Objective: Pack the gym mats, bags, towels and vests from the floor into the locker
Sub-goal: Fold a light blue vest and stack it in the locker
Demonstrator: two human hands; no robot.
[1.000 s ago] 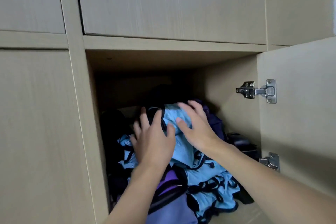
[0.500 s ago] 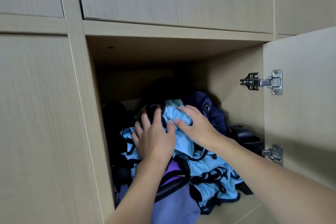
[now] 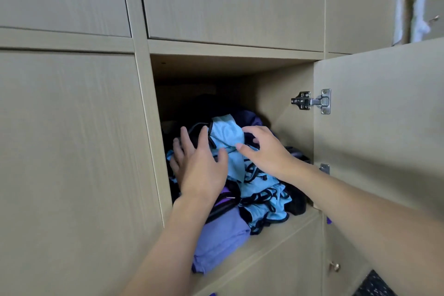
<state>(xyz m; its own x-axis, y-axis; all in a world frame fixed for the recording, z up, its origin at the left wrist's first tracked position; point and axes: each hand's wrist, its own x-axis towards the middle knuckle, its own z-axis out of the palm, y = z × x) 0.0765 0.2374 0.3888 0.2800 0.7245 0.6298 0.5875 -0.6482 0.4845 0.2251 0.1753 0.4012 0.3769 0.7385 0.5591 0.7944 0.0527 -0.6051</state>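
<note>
Both our arms are reaching into the open locker (image 3: pixel 276 233). The blue vests (image 3: pixel 262 190) are lying heaped in the middle of the locker and spilling toward its front edge. A purple cloth (image 3: pixel 221 240) is sitting under them at the locker's front left, slightly overhanging the edge.

- Our left hand (image 3: pixel 199 168) is pressing flat on the heap, fingers straight and spread, gripping nothing.
- Our right hand (image 3: pixel 264 151) is resting on the topmost vest with its fingers loosely bent and apart. As far as we can see, it is pinching nothing.

We are judging the vests to be light, limp and a bit slippery, with loose dark-trimmed straps, so they are likely to slump and slide rather than stack. They are probably best handled with broad palm pressure on the crown of the heap, pushing toward the locker's back, then gathering the loops trailing at the locker's front edge. The dark things deeper in the locker are too shadowed to name.
</note>
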